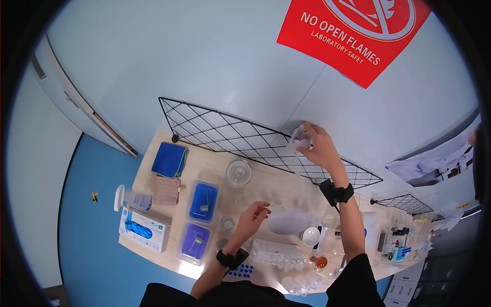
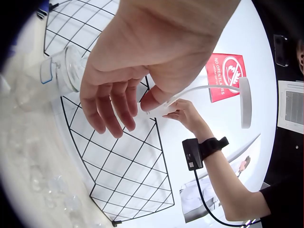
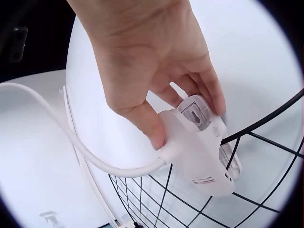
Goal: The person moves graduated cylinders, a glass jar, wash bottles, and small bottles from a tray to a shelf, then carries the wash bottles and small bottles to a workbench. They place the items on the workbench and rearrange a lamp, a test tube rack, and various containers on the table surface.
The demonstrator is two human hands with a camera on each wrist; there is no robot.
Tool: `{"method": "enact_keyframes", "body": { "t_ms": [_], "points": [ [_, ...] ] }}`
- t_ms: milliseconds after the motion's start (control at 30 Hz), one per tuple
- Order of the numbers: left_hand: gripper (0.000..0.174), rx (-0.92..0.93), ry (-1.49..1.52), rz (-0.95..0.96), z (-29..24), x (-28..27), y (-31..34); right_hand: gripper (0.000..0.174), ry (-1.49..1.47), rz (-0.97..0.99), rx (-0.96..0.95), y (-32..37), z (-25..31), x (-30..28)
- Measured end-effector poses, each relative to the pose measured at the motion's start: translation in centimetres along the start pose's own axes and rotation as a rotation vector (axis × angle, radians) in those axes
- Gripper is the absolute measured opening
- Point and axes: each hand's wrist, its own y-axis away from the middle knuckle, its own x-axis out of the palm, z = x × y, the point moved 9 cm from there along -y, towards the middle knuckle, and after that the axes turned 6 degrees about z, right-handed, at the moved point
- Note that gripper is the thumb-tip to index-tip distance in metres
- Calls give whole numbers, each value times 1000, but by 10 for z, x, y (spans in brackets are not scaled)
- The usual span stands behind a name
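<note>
My right hand (image 1: 319,146) grips the white clip base (image 3: 197,152) of a clip-on lamp at the top edge of a black wire grid (image 3: 266,135). Thumb and fingers squeeze the clip from opposite sides, and its jaws straddle the grid's top bar. A white gooseneck (image 3: 90,154) curves away from the clip to the round lamp head (image 2: 245,102), which appears as a pale oval over the table in the head view. My left hand (image 1: 251,220) hovers above the table with loosely bent fingers and holds nothing. A clear glass vessel (image 2: 71,69) shows beside it in the left wrist view.
A round glass dish (image 1: 239,173) and blue (image 1: 203,201) and purple (image 1: 194,243) boxes stand left on the table. Further left are folded cloths (image 1: 170,159) and a glove box (image 1: 144,230). A white bowl (image 1: 310,236) and tube rack (image 1: 279,254) lie nearer me.
</note>
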Motion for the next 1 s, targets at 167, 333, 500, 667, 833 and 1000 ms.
{"method": "enact_keyframes", "body": {
  "t_ms": [167,333,500,667,833,1000],
  "points": [
    [23,127,-94,3,-28,8,7,67,21,-22,36,3,-2,7],
    [23,99,-40,37,-19,10,12,66,50,-101,-5,11,7,-5],
    [22,51,-6,16,-28,1,24,64,267,-199,-41,23,19,-20],
    [22,109,-20,6,-43,12,34,61,-3,-245,-35,23,3,-6],
    [21,215,-136,-88,-64,19,45,64,-90,-179,-4,17,-2,1],
    [22,227,-121,-98,-59,17,46,64,-117,-151,2,20,-4,0]
  ]
}}
